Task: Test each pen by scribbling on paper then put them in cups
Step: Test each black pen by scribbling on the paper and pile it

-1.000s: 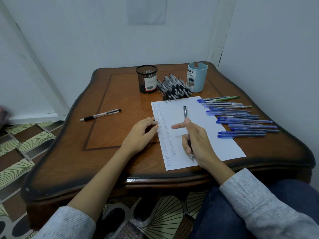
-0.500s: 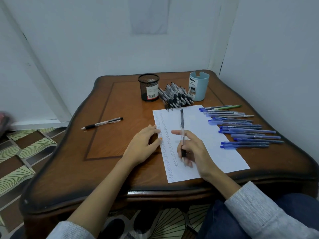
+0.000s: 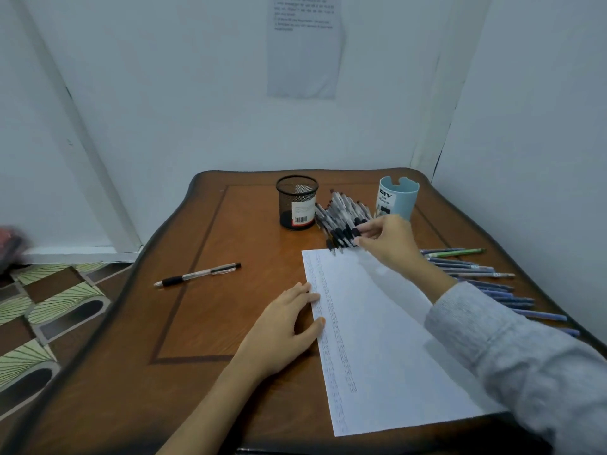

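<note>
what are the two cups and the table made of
Black cup: likely metal wire mesh, matte black; you can see through its wall.
Blue cup: probably plastic, smooth pale blue with a notched rim and a printed label.
Table: looks like varnished wood, brown and glossy with a dark inlaid line.
</note>
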